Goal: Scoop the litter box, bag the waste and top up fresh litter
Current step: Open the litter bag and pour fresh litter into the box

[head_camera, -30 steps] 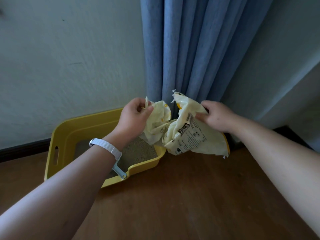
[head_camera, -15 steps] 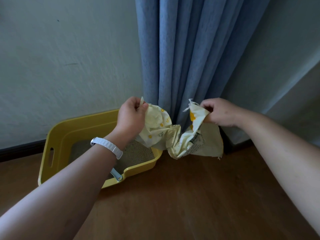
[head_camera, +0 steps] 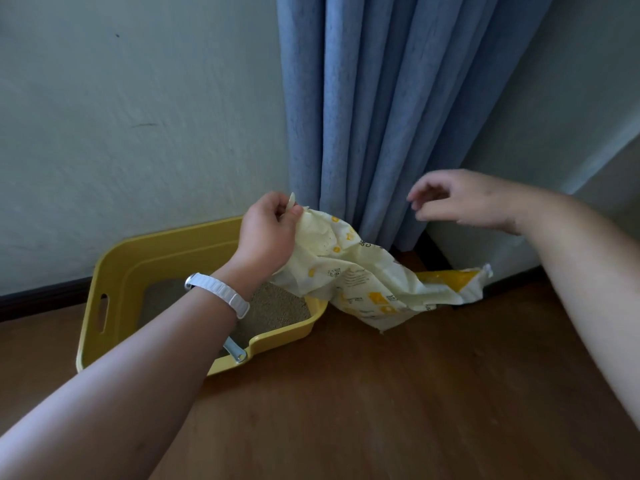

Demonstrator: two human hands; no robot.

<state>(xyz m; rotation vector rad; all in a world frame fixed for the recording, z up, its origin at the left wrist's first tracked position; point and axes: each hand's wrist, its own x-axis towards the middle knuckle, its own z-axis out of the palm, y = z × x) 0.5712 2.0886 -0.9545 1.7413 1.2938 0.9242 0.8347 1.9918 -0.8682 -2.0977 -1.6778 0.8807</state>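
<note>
The wooden floor (head_camera: pixel 415 410) is filling the lower half, and a blue curtain (head_camera: pixel 381 98) is hanging at twelve o'clock. A yellow litter box (head_camera: pixel 114 271) is sitting at eight o'clock against the wall, with grey litter (head_camera: pixel 277 306) lying in it. A crumpled cream litter bag (head_camera: pixel 349 275) is drooping past the box's three o'clock corner. The left hand (head_camera: pixel 266 233) is pinching the bag's top edge. The right hand (head_camera: pixel 464 199) is hovering at the bag's one o'clock, fingers loosely curled and holding nothing. A pale scoop handle (head_camera: pixel 235 349) is poking over the box's six o'clock rim.

Left hand (head_camera: pixel 266 233) pinches litter bag (head_camera: pixel 363 282) top, bag drooping toward 4 o'clock beside litter box (head_camera: pixel 114 271); right hand (head_camera: pixel 464 199) loose, apart.
</note>
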